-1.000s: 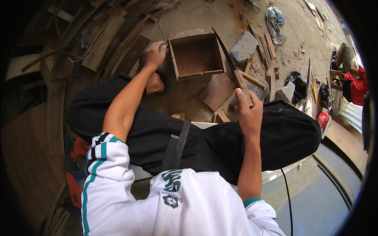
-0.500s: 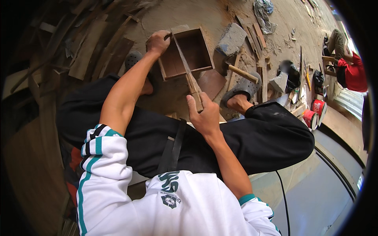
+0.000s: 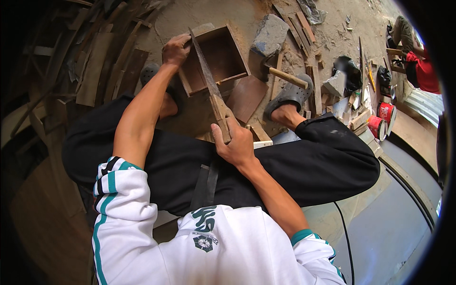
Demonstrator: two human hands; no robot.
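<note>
currently, a handsaw [image 3: 207, 74] is held by its wooden handle in the right hand [image 3: 236, 141], the fingers wrapped firmly round it and the thumb laid along the side. its blade is pointed away from the body and slanted to the left, over an open wooden box [image 3: 223, 54] that is set on the dirt ground between the feet; whether the box is touched by the blade cannot be told. the left hand [image 3: 175, 50] is placed at the far left corner of the box, near the saw's tip, with its fingers curled in; what is pinched between the fingertips cannot be made out. just beside the box, on its near side, a reddish-brown board [image 3: 247, 99] is laid flat. to the right, a hammer [image 3: 288, 77] is seen next to a grey clog [image 3: 293, 95], worn on the right foot, and a concrete block [image 3: 270, 35] is placed farther off. wood pieces [image 3: 95, 71] are heaped at the left. two red cans [image 3: 386, 112] are stood beyond the right knee, and a person in red [image 3: 425, 71] can be partly seen at the right rim.
</note>
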